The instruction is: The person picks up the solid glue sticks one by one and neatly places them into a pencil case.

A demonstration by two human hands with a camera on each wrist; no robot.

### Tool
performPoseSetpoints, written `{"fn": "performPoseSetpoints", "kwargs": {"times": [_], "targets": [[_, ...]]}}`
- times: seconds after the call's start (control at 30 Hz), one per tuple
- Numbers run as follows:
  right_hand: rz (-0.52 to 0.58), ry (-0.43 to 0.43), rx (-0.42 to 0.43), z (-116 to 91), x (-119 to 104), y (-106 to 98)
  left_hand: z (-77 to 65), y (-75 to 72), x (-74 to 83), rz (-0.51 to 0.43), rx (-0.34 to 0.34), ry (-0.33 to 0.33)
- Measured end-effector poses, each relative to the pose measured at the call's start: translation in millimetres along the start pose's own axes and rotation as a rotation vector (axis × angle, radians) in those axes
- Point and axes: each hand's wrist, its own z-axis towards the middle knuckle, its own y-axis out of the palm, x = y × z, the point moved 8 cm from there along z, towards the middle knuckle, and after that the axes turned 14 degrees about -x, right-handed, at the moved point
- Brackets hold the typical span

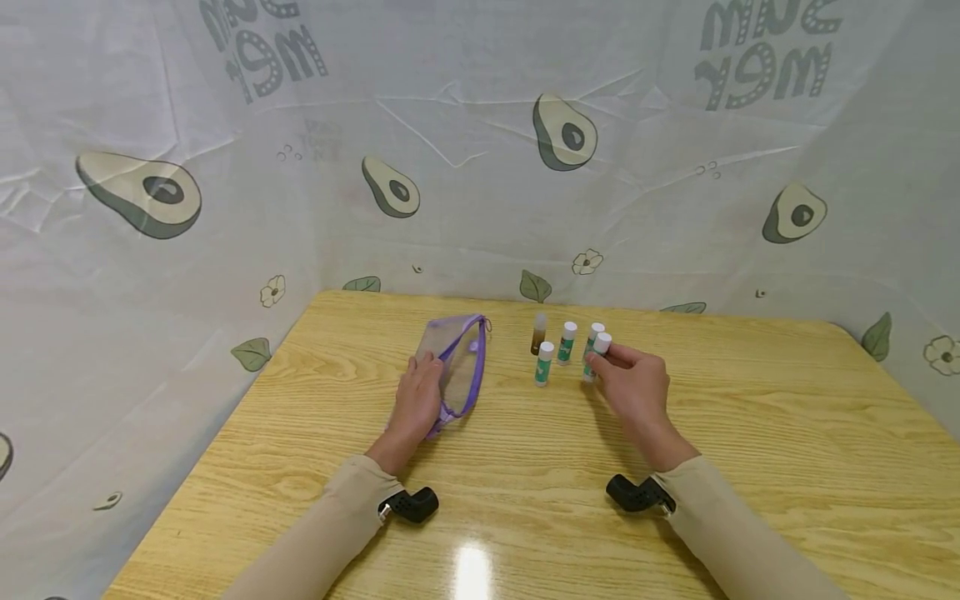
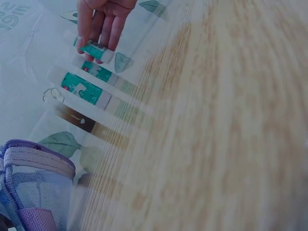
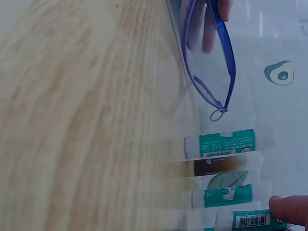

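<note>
My left hand (image 1: 417,400) grips the upper edge of a mesh zip pouch (image 2: 41,185) with purple trim. The pouch's mouth gapes to the right, and some fingers show through its mesh in the right wrist view. My right hand (image 1: 637,387) pinches a glue stick (image 1: 600,354) with a white cap and green label, held upright between thumb and fingers. Just behind it stands another glue stick (image 1: 595,333), partly covered. To the left are two more upright glue sticks, one nearer (image 1: 544,364) and one farther back (image 1: 567,343).
A brown bottle (image 1: 539,335) with a clear top stands left of the farther glue stick. The wooden table (image 1: 787,433) meets a pale curtain (image 1: 465,208) printed with avocados along its back. Black wrist mounts (image 1: 408,505) sit on both sleeves.
</note>
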Motion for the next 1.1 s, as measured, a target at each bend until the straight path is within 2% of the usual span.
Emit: {"fn": "performPoseSetpoints", "kwargs": {"times": [0.13, 0.4, 0.8, 1.1], "targets": [[-0.010, -0.019, 0.005, -0.2, -8.6, -3.0, 0.1, -0.6, 0.4, 0.004, 0.009, 0.008], [0.064, -0.073, 0.007, 0.3, -27.4, -10.5, 1.0, -0.2, 2.0, 0.040, 0.020, 0.013], [0.000, -0.139, 0.022, 2.5, -56.3, -10.4, 0.3, -0.1, 1.4, 0.016, 0.034, 0.019], [0.021, -0.171, 0.025, 5.5, -75.0, -5.8, -0.7, -0.4, 0.4, -0.011, 0.037, 0.008]]}}
